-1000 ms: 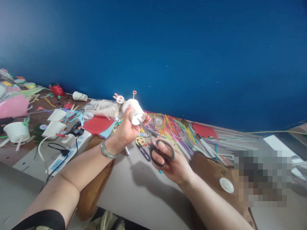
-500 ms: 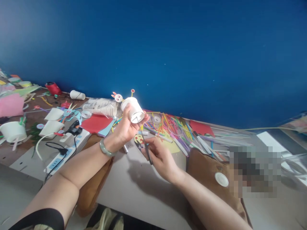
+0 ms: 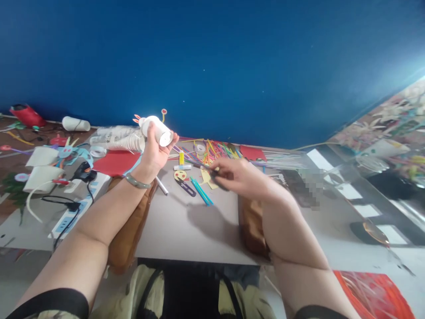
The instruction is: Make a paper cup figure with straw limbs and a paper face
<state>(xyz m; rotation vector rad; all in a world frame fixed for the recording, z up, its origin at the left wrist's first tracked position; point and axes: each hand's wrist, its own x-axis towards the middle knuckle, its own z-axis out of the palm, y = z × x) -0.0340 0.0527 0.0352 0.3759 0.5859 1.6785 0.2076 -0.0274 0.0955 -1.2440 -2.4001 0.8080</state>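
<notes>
My left hand (image 3: 158, 153) grips a white paper cup (image 3: 158, 129), tilted with its base toward me. A rabbit cutout (image 3: 137, 118) and a small round tag on a yellow stem (image 3: 164, 112) stick out from the cup's far end. To the right, my right hand (image 3: 237, 175) is closed around dark-handled scissors (image 3: 219, 179), blurred by motion and apart from the cup. Below the hands lie a yellow smiley disc (image 3: 181, 175), a purple box cutter (image 3: 186, 188), blue sticks (image 3: 201, 192) and a glue stick (image 3: 182, 167).
Colourful pipe cleaners and straws (image 3: 217, 150) lie along the blue wall (image 3: 212, 71). On the left are a power strip (image 3: 78, 208) with cords, red paper (image 3: 114, 163) and stacked cups (image 3: 122, 141). Brown cushions (image 3: 254, 228) rest on the near edge of the table (image 3: 186, 235).
The scissors' tip was at the cup's base; my right hand has drawn them away to the right. The cup's base now shows a cut or mark. The view has turned right.
</notes>
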